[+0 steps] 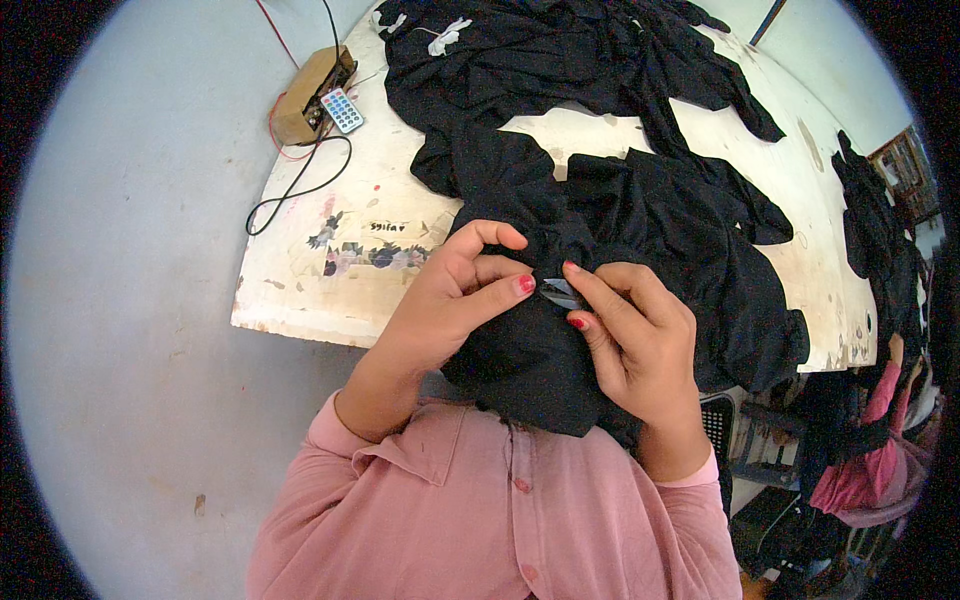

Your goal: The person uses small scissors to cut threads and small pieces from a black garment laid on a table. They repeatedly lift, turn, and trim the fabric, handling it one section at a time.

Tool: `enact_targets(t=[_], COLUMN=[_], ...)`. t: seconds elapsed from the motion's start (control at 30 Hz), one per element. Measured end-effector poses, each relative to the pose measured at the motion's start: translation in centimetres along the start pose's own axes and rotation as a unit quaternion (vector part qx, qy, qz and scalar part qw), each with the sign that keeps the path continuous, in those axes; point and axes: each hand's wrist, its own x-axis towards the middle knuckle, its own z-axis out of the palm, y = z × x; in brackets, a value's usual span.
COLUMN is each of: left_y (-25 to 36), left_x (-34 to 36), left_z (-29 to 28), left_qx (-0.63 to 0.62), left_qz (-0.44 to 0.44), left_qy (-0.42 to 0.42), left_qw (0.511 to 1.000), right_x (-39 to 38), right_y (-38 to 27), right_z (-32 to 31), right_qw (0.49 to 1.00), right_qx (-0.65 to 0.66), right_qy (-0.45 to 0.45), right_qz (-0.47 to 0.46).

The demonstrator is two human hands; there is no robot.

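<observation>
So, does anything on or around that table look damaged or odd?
The tabletop looks worn: stained, with a chipped near edge and tattered floral patches at the left. Beyond them, a black cable loops loosely beside the brown box. The black fabric is rumpled, but no damage shows.

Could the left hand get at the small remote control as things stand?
Probably yes, with a stretch: the left hand, at the black cloth, appears to have mostly bare tabletop between it and the remote control. A black cable loops beside that path, but seems low enough to clear.
</observation>
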Motion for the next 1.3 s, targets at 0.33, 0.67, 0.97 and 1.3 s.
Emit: enact_targets(t=[0.33, 0.67, 0.97, 1.3], left_y=[-0.1, 0.8, 2.5, -2.1], left_x=[0.2, 0.9, -5.7, -2.4], left_z=[-0.4, -1.9, -7.5, -1.2], left_qx=[0.026, 0.301, 0.414, -0.076], left_qz=[-0.004, 0.193, -0.195, -0.018], left_qy=[0.011, 0.074, -0.163, 0.066], left_qw=[1.0, 0.931, 0.874, 0.995], right_x=[0.5, 0.0, 1.1, 0.6], right_y=[0.3, 3.9, 3.4, 4.3], right_z=[-0.5, 3.6, 4.5, 2.5], right_qw=[0.995, 0.84, 0.836, 0.924], right_qx=[-0.08, 0.415, 0.445, 0.262], right_qy=[0.007, -0.176, -0.059, -0.066], right_qz=[-0.053, 0.302, 0.315, 0.272])
